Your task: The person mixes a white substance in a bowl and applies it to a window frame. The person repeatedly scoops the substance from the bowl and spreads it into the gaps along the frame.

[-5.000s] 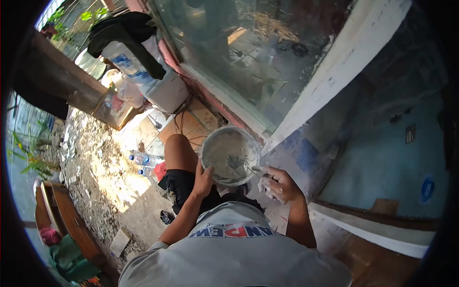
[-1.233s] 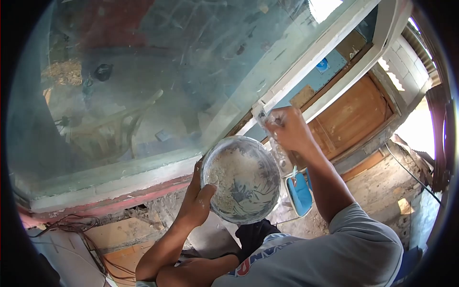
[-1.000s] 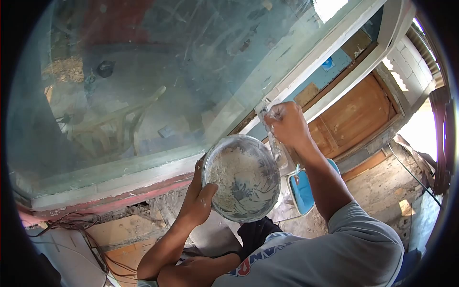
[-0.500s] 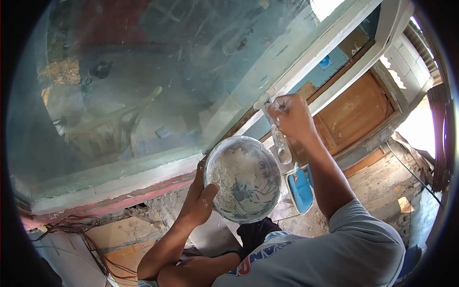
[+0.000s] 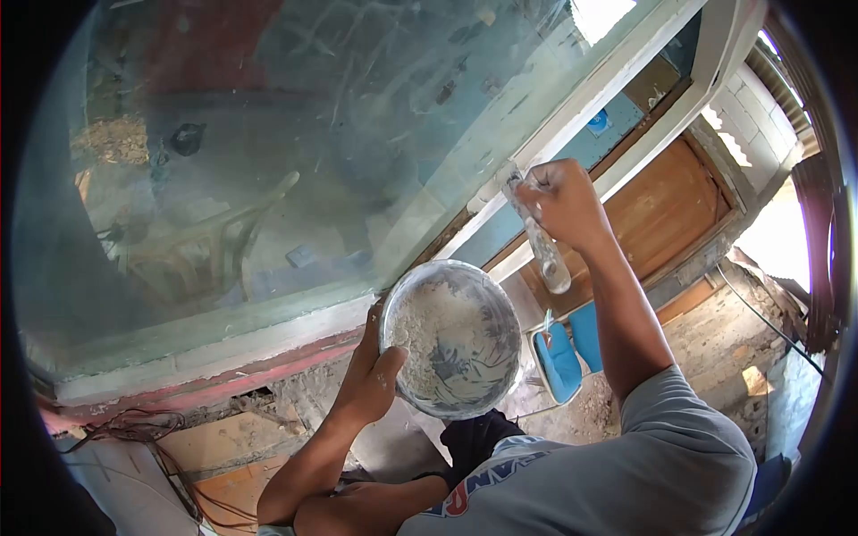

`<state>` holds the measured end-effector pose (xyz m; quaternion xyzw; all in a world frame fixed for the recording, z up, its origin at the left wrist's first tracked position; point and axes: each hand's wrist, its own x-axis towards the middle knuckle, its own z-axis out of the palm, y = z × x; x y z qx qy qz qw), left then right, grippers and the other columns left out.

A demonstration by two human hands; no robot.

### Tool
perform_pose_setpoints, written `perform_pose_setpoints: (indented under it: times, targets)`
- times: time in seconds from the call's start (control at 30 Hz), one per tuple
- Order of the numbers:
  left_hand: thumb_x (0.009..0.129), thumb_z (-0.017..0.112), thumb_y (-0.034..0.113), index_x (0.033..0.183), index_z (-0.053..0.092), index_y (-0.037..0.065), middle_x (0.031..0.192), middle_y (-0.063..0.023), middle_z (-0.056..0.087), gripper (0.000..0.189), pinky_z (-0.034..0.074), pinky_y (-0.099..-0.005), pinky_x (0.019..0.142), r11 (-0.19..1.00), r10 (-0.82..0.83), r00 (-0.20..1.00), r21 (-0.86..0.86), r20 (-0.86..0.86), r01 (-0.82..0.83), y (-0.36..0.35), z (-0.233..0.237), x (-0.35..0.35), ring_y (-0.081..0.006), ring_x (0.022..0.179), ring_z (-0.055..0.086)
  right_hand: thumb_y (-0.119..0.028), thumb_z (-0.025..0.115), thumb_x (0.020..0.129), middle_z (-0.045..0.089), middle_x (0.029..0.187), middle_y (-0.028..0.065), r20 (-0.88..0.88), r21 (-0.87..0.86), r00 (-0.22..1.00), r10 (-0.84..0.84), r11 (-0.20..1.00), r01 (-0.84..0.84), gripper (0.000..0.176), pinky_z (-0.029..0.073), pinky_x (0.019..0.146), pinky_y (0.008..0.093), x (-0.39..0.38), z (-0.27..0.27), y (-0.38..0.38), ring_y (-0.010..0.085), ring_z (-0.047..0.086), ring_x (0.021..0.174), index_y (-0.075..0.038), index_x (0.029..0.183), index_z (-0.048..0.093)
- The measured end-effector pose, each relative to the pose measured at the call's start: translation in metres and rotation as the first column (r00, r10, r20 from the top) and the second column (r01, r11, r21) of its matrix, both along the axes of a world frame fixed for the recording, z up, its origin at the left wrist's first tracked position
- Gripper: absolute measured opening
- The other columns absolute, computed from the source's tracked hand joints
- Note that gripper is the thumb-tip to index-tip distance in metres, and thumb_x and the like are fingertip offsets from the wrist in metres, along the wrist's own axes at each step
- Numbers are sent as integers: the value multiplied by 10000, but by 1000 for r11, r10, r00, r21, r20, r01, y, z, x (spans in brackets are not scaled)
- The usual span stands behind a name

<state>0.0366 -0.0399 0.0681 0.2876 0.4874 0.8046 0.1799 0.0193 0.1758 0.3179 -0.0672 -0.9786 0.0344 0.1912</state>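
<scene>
My left hand (image 5: 368, 380) grips the near-left rim of a round metal bowl (image 5: 508, 326), thumb over the edge. Whitish putty (image 5: 438, 317) with a dry, crumbly look lies inside and is smeared on the wall. In my right hand (image 5: 567, 204) is a putty-caked putty knife (image 5: 549, 261), its rounded handle end pointing down toward me. The knife's upper end is right at the white wooden window frame (image 5: 483, 217), where pale filler shows on the wood. My fingers partly hide the tool.
A large dusty glass pane (image 5: 268, 152) fills the left, above a pinkish ledge (image 5: 268, 362). A brown wooden panel (image 5: 666, 214) stands to the right. Below are a blue chair (image 5: 560, 362), and tangled cables (image 5: 170, 447) at the lower left.
My right hand has shifted to the right with the putty knife, and its handle end now swings clear of the bowl rim. My left hand and the bowl stay nearly in place.
</scene>
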Motion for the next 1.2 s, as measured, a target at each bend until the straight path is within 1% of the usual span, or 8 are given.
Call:
perform_pose_setpoints:
  times: [0.1, 0.17, 0.3, 0.5, 0.6, 0.73, 0.97, 1.2]
  targets:
    - [863, 430, 63, 1557, 218, 27, 1531, -205, 341, 727, 195, -390, 1193, 1000, 14, 1000, -17, 10, -14, 0, 0, 0, -309, 1450, 288, -193, 708, 791, 585, 600, 210, 35, -45, 995, -89, 995, 90, 268, 481, 597, 418, -1, 2, 0, 331, 617, 571, 51, 697, 649]
    - [863, 433, 66, 1558, 217, 25, 1531, -208, 343, 729, 202, -390, 1190, 1000, 3, 1000, -13, 7, -3, -2, 1, 1, -309, 1447, 293, -197, 708, 790, 568, 584, 199, 15, 104, 999, -45, 994, 43, 275, 474, 587, 416, 16, 1, 0, 310, 607, 558, 46, 683, 636]
    - [869, 441, 87, 1556, 216, 12, 1505, -224, 380, 726, 237, -383, 1173, 999, 1, 1000, -41, 14, -1, -6, 5, 0, -314, 1424, 338, -145, 678, 830, 595, 623, 210, 203, -74, 971, 124, 991, -112, 167, 472, 578, 411, 30, -20, 13, 336, 624, 588, 13, 776, 662]
    - [866, 454, 135, 1552, 225, -22, 1529, -223, 366, 740, 213, -360, 1181, 986, -47, 990, -152, 135, 67, -11, 8, 7, -300, 1438, 315, -167, 664, 835, 645, 748, 242, 114, 38, 975, 191, 980, -196, 153, 514, 690, 453, 7, -69, 32, 438, 639, 747, -49, 919, 716]
    - [887, 461, 131, 1545, 219, -11, 1419, -267, 471, 716, 315, -393, 1128, 991, -32, 998, -126, 50, 38, -8, 3, 6, -346, 1331, 463, -184, 662, 817, 665, 777, 238, 149, 84, 988, 36, 995, -49, 159, 530, 751, 485, 5, -71, 28, 438, 656, 796, -67, 889, 741]
    - [886, 464, 136, 1547, 208, -22, 1420, -276, 465, 726, 314, -393, 1127, 989, -36, 999, -143, 29, 40, -6, 2, 6, -347, 1337, 455, -191, 661, 797, 678, 799, 243, 150, 115, 984, -92, 991, 75, 163, 535, 786, 500, 3, -74, 8, 452, 658, 802, -68, 847, 756]
    - [876, 461, 130, 1544, 217, -24, 1435, -281, 444, 727, 299, -382, 1138, 993, -50, 997, -108, 58, 56, -7, -3, 8, -343, 1354, 430, -184, 686, 787, 629, 722, 276, 92, 197, 994, -62, 979, 43, 220, 518, 717, 501, -3, -81, 7, 457, 647, 755, 35, 773, 688]
    - [868, 460, 125, 1547, 212, -21, 1455, -276, 430, 737, 276, -371, 1155, 996, -61, 991, -61, 118, 68, -18, 7, 6, -338, 1378, 411, -137, 682, 796, 603, 679, 253, 114, -82, 993, 2, 997, 8, 175, 494, 635, 432, 13, -61, -3, 411, 633, 660, 36, 773, 671]
